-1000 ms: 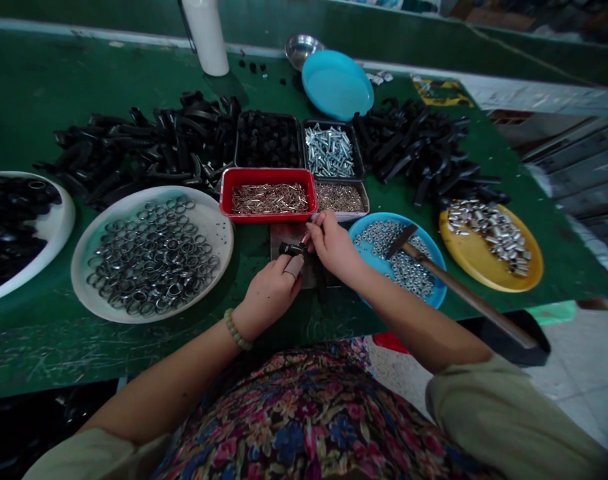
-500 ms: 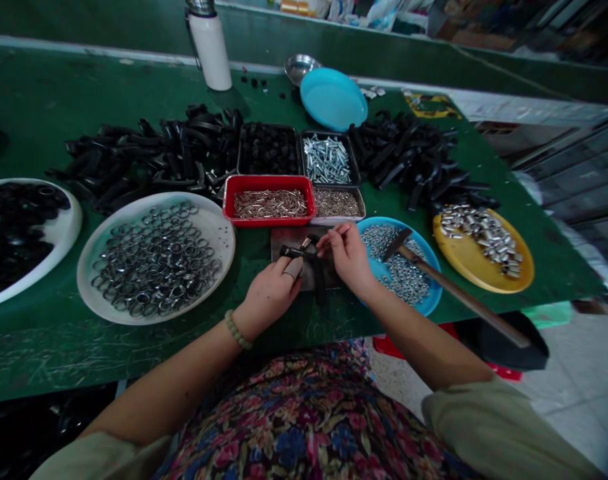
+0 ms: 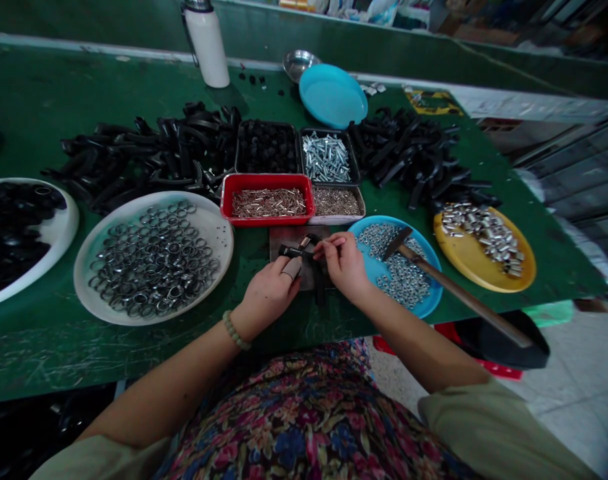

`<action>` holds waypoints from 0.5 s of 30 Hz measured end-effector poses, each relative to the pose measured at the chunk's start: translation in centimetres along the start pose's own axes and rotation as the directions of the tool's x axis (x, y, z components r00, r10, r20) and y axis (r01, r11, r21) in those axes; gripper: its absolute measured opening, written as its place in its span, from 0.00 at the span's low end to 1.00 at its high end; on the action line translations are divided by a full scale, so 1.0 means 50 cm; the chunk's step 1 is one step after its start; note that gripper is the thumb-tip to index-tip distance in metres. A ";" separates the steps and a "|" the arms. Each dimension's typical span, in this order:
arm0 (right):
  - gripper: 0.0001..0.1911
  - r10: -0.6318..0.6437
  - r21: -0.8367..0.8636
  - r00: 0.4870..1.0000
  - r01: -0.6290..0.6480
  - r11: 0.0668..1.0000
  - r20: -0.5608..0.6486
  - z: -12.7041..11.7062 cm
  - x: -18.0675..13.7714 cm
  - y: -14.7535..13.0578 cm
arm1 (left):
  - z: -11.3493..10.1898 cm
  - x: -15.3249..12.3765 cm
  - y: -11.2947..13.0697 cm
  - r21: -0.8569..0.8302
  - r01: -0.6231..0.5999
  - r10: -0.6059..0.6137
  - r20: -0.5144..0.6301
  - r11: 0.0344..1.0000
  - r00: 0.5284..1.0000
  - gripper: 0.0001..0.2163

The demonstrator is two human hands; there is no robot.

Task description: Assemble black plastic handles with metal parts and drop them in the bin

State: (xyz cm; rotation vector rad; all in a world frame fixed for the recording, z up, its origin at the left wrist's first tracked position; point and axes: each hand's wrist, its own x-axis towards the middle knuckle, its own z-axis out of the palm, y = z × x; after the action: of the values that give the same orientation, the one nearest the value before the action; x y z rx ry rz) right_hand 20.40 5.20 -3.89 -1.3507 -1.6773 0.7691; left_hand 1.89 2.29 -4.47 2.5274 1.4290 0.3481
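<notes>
My left hand [image 3: 270,293], with a ring and a beaded bracelet, is closed round a black handle-like plastic part [image 3: 298,252] with a metal piece at its top. This part is over a flat metal plate [image 3: 279,239]; a dark arm of it hangs down toward me. At its right side my right hand [image 3: 348,268] is pinched, the fingertips touching or almost touching the part. Whatever lies between those fingertips is too small to make out. Just behind the plate stand a red tray [image 3: 226,208] of thin metal pins and a pale tray [image 3: 360,212] of small rivets.
A hammer [image 3: 454,288] lies across the blue plate [image 3: 431,250] of small metal pieces. Metal rings fill a white plate [image 3: 91,303] at left; a yellow plate [image 3: 477,273] holds metal cylinders. Black parts [image 3: 409,150] are heaped behind, near a tray of screws [image 3: 327,159] and a flask [image 3: 209,50].
My right hand has shifted slightly, its fingers now pinched more closely at the black part's side. My left hand keeps its hold in nearly the same place.
</notes>
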 end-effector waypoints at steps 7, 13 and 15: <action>0.10 0.079 0.002 0.997 -0.079 0.997 0.002 0.004 0.025 -0.011 | -0.004 0.002 0.000 0.014 0.001 -0.001 0.005 1.000 1.000 0.17; 0.17 0.353 0.441 0.932 -0.352 0.826 0.083 -0.008 0.077 0.019 | 0.007 -0.003 0.006 -0.010 0.006 -0.007 -0.015 1.000 1.000 0.17; 0.15 0.339 0.494 0.940 -0.284 0.822 -0.024 -0.045 0.062 0.033 | 0.000 -0.012 0.002 -0.040 0.011 -0.012 -0.017 0.999 1.000 0.18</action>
State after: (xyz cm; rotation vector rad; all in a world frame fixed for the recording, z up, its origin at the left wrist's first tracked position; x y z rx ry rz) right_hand 22.89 8.50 -3.58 -1.2846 -1.0778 1.1918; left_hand 1.66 1.73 -4.48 2.4894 1.4282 0.3936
